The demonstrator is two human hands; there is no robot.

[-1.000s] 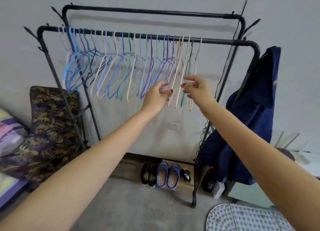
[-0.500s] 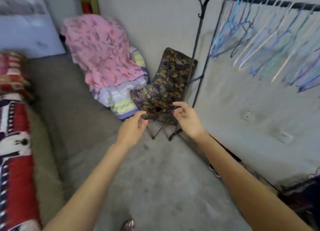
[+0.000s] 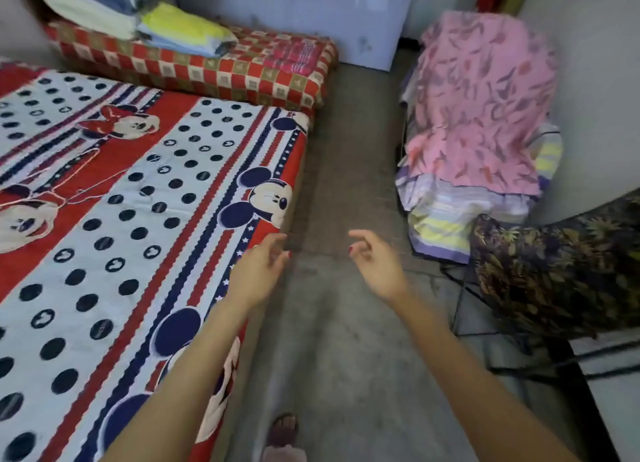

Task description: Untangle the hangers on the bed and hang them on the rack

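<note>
The bed (image 3: 114, 191) takes the left half of the view, covered with a red, white and blue cartoon sheet with dark dots. On the part of the bed that shows there are no hangers; neither hangers nor the rack appear in this view at all, so I cannot tell where they are now. My judgement is that either the tangled pile lies on a part of the bed out of view, or the hanging is nearly done.

Behind the bed lies a checked red mattress (image 3: 221, 70) with folded bedding (image 3: 138, 18) stacked on it, probably put there to keep the sleeping surface free. The grey concrete floor (image 3: 332, 323) runs between the bed and the right side, where a pink patterned blanket (image 3: 481, 105) is draped over striped cloth, likely thrown over a chair for storage. Just beside it stands a dark leaf-print folding chair (image 3: 554, 271) on a thin metal frame.

Both arms reach forward over the floor. The left hand (image 3: 259, 274) is at the edge of the bed, fingers loose and slightly spread, holding nothing. The right hand (image 3: 375, 264) is apart from it, over the floor, with fingers loosely curled and also without anything in it. They seem held ready, as for taking the next thing from the bed. One sandalled foot (image 3: 284, 434) shows at the bottom edge.
</note>
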